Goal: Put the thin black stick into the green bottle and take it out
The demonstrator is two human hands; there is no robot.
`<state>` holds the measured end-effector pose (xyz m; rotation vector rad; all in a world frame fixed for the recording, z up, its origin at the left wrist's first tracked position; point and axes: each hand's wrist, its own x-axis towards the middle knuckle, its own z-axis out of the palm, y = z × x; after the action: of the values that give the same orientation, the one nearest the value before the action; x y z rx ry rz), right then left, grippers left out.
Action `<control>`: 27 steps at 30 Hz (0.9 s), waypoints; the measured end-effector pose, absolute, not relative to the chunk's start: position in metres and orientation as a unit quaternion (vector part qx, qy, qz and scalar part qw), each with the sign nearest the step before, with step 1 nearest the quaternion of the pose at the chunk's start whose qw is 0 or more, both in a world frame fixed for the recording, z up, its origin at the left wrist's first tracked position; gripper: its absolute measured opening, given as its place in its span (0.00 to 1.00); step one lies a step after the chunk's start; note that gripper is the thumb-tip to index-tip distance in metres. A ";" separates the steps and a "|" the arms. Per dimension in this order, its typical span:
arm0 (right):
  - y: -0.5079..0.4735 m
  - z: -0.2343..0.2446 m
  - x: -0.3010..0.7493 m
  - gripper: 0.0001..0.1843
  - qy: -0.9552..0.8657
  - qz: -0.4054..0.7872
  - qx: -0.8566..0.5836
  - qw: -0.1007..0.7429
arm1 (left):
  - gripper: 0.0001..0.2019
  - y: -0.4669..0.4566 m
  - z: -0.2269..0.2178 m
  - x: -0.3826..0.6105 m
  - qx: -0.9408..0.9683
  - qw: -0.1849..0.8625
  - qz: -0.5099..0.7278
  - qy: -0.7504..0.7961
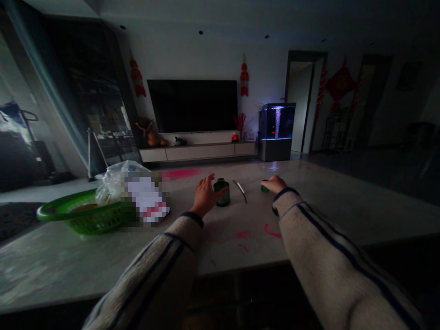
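A small dark green bottle [225, 197] with a narrow open neck stands upright on the table. My left hand [203, 196] is at its left side, fingers raised and apart, the thumb reaching across the bottle's front. Whether that thumb touches the glass I cannot tell. Farther right, my right hand [276, 184] is closed on a small green cap [264, 187], low over the tabletop. Between bottle and cap lies a thin dark stick with a white part [241, 187].
At the left of the table [227, 247] sits a green plastic basket [92, 224] with a clear plastic bag [120, 176]. A blurred white and red item [147, 199] is beside it. Pink stains mark the tabletop. A lit fish tank [277, 121] stands beyond.
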<state>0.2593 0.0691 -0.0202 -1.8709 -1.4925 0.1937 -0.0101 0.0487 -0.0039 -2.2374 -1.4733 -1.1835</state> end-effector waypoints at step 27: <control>0.053 -0.017 0.199 0.15 -0.814 -0.036 -0.558 0.157 | 0.38 0.049 -0.024 0.010 -0.709 -0.064 -0.411 -0.569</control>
<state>0.1987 0.0525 -0.0173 -1.5963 -2.3308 -0.1024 0.0101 0.0493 -0.0237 -2.3242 -1.8649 -1.3452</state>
